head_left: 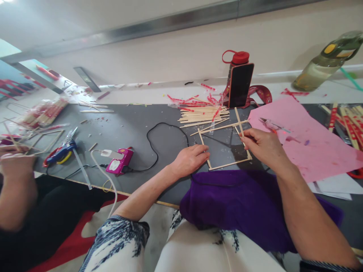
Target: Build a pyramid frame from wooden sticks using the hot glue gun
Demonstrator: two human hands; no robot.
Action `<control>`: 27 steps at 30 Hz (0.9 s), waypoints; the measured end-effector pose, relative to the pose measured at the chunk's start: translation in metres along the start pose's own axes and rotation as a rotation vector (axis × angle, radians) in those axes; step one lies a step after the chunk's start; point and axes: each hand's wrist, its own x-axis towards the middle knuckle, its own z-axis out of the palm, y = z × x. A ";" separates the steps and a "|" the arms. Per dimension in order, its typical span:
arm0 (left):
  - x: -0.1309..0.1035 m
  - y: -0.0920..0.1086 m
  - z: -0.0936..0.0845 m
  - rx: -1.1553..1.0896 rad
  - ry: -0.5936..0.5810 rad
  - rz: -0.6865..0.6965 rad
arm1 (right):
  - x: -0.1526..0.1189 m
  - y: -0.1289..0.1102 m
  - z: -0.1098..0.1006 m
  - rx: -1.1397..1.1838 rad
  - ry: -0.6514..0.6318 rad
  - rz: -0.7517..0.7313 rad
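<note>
Two bare hands work at one square frame of thin sticks, which lies on the grey table just beyond a purple cloth. The left hand rests its fingers over the frame's left side; whether they pinch that stick or merely press it cannot be told. The right hand grips a slanting stick between thumb and fingers near its lower end, beside the frame's right side—the stick's upper part crosses the far side of the frame and projects past it.

Points of technique, by judgement: the left hand serves best as a clamp, with light downward pressure near the corners, since thin sticks would likely skew or part at the joints if squeezed inward. The right hand is best kept close to the crossing, where a short grip gives finer control of angle than one at the far tip. Contact should be settled squarely—not forced—and the corners compared by eye before the fingers relax. The black cord nearby could snag a sleeve or nudge the work; slack kept away from the frame would help. Beyond the frame lies a pile of loose sticks, near enough to be disturbed by a careless reach.
</note>
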 end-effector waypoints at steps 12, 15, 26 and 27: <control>0.009 0.010 0.001 -0.102 0.035 -0.081 | 0.000 0.002 0.003 0.028 0.009 -0.035; 0.010 0.013 0.001 -0.164 0.059 -0.150 | 0.000 0.002 0.002 0.016 0.011 -0.034; 0.004 0.023 0.017 -0.636 0.268 -0.360 | -0.001 0.000 0.001 0.017 0.006 -0.013; 0.004 0.023 0.017 -0.658 0.250 -0.377 | -0.001 0.001 0.001 0.023 0.007 -0.013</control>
